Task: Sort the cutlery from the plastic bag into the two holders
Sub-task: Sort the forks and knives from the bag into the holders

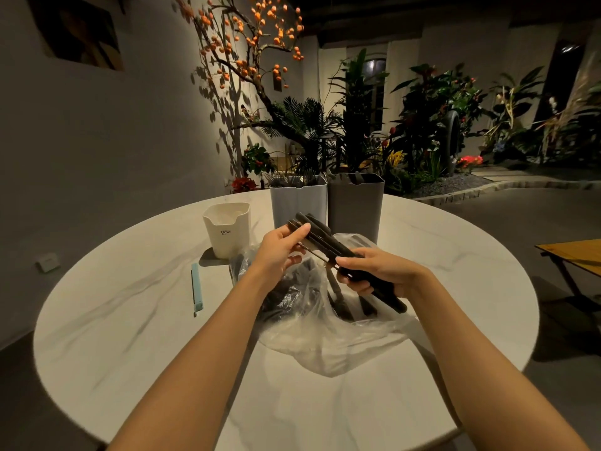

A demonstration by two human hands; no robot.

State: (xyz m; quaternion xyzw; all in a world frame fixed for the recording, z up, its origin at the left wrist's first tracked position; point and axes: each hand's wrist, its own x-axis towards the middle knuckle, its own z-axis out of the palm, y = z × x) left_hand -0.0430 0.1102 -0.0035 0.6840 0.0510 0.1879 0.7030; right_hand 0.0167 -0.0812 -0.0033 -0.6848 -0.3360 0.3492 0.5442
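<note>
Gripping dark cutlery bundle (328, 244), right hand (379, 271) fingers wrapped, left hand (281, 252) pinching, utensil heads indistinct, plastic bag (325, 336) contents murky

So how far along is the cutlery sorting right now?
Partly done. Some pieces already stand in the light holder and the dark holder. In hand: the right hand grips a bundle of black-handled cutlery, and the left hand touches its far end. Left: more dark pieces lie in the bag on the table.
</note>
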